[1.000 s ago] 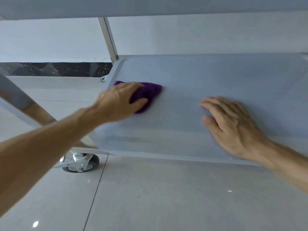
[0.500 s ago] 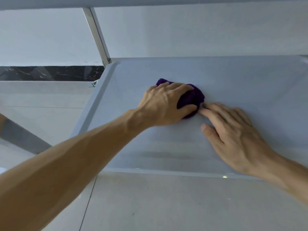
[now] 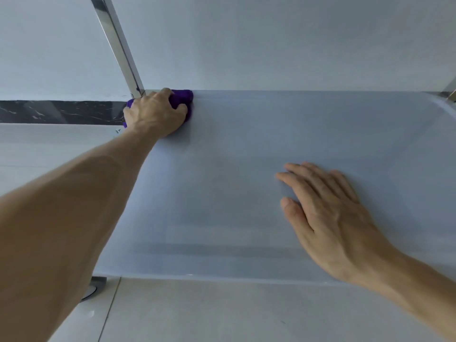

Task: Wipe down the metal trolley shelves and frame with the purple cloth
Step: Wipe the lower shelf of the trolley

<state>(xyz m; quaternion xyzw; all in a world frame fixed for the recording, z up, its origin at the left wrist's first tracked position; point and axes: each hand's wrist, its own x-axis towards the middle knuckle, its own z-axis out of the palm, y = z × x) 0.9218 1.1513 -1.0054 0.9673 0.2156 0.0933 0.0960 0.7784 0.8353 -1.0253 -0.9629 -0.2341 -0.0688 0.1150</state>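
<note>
The metal trolley's lower shelf (image 3: pixel 246 149) fills the middle of the head view, grey and flat with a raised rim. My left hand (image 3: pixel 154 113) presses the bunched purple cloth (image 3: pixel 183 97) into the shelf's far left corner, right at the foot of the shiny upright post (image 3: pixel 118 45). Most of the cloth is hidden under my fingers. My right hand (image 3: pixel 328 215) lies flat on the shelf near its front right, fingers spread, holding nothing.
A second upright post (image 3: pixel 450 91) shows at the far right corner. Pale floor tiles (image 3: pixel 222 314) run in front of the shelf, and part of a caster (image 3: pixel 92 290) peeks out at the front left. A white wall with a dark marble skirting (image 3: pixel 56 112) stands behind.
My left hand has swept the cloth from the shelf's middle back to the far left corner by the post. My right hand has stayed flat on the shelf.
</note>
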